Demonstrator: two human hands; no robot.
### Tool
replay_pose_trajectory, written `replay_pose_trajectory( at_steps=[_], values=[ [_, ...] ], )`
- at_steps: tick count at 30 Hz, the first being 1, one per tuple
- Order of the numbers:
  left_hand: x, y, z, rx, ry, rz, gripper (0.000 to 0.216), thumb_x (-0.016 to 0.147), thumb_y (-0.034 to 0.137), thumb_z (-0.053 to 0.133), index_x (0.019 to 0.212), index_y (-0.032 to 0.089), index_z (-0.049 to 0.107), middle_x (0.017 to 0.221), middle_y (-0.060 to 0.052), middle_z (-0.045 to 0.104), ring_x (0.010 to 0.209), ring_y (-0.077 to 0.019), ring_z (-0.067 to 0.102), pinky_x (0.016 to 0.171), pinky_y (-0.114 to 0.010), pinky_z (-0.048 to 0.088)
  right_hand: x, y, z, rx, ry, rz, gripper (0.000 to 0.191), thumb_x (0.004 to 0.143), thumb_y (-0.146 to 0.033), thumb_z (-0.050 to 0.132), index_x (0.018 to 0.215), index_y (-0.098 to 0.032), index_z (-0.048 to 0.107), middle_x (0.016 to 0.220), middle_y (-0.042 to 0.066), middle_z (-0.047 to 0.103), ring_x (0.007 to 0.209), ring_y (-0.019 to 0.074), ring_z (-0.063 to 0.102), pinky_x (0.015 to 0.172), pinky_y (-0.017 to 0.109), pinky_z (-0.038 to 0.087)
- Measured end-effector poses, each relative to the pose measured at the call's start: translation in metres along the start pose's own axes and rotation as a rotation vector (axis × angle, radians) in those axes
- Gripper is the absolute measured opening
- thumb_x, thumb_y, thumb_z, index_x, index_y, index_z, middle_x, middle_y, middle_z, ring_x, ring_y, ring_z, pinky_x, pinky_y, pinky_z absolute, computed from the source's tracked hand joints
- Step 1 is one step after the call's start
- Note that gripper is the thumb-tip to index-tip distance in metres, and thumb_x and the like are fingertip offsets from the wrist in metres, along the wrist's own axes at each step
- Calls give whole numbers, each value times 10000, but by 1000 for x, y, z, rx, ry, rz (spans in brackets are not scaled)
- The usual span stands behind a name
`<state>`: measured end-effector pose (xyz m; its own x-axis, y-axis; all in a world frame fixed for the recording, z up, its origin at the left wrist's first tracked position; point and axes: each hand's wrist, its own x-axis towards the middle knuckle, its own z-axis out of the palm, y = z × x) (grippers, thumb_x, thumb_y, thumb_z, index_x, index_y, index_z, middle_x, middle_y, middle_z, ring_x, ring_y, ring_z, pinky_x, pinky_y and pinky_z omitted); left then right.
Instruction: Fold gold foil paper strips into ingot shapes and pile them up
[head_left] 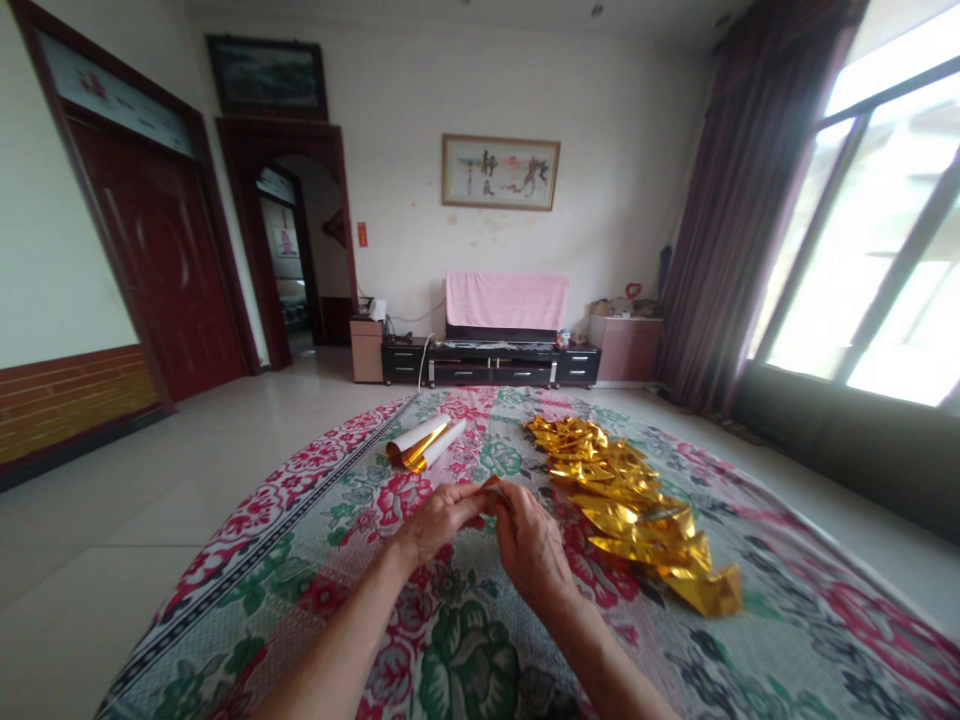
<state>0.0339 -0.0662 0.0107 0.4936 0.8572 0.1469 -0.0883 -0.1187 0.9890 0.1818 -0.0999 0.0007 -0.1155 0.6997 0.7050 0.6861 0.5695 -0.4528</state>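
Note:
Both hands meet over the middle of a flowered cloth (480, 640). My left hand (442, 518) pinches one side of a small piece of gold foil paper (493, 482); my right hand (529, 535) grips its other side, and the fingers hide most of it. To the right lies a long pile of folded gold foil paper shapes (630, 510), boat-like with pointed ends, overlapping one another. Beyond my left hand rests a loosely curled stack of gold foil sheets (426, 443), white on the back.
The cloth covers a broad rounded surface. Past its far edge stand a low black TV cabinet (491, 368) and a pink cloth (506, 300) draped over a screen. A red door (161, 245) is on the left, a purple curtain (739, 220) and window on the right.

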Motion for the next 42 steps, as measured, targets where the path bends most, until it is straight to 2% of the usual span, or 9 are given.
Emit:
replay_pose_trajectory(
  at_steps=[9, 16, 25, 34, 39, 42],
  values=[
    [1, 0, 1, 69, 42, 15, 353, 767, 414, 567, 988, 164, 682, 879, -54, 688, 801, -168, 589, 742, -270, 425, 2, -2, -1, 18, -10, -1, 206, 841, -131, 392, 983, -189, 530, 868, 39, 628, 800, 147, 586, 722, 252, 446],
    [1, 0, 1, 62, 41, 40, 388, 769, 431, 564, 984, 132, 684, 833, -65, 691, 772, -171, 591, 721, -268, 418, 6, 1, -4, 12, 99, 94, 108, 830, -196, 452, 873, -191, 551, 795, 32, 616, 728, 150, 576, 664, 246, 433],
    [1, -1, 0, 64, 30, 33, 386, 772, 435, 553, 978, 138, 689, 823, -63, 688, 783, -176, 584, 736, -273, 424, 8, 4, -4, 28, 140, 88, 151, 828, -200, 454, 906, -184, 582, 779, 34, 629, 703, 142, 580, 646, 235, 439],
    [2, -6, -2, 71, 45, 35, 351, 761, 415, 574, 931, 135, 700, 788, -52, 672, 693, -143, 560, 674, -257, 423, 11, 1, -6, 121, 99, 136, 178, 808, -199, 461, 844, -191, 635, 772, 26, 648, 698, 143, 597, 644, 230, 453],
    [2, -3, -1, 38, 61, 17, 399, 753, 415, 587, 1032, 140, 660, 820, -57, 675, 696, -137, 572, 656, -245, 429, 10, 1, -5, 126, 86, 126, 182, 807, -196, 467, 839, -196, 646, 782, 27, 656, 701, 139, 598, 664, 231, 456],
    [3, -4, -1, 79, 100, 16, 390, 758, 434, 575, 969, 123, 679, 759, -61, 673, 659, -136, 571, 617, -241, 428, 10, 1, -5, 126, 67, 136, 181, 808, -198, 471, 844, -200, 648, 787, 25, 655, 704, 137, 597, 672, 230, 453]
  ],
)
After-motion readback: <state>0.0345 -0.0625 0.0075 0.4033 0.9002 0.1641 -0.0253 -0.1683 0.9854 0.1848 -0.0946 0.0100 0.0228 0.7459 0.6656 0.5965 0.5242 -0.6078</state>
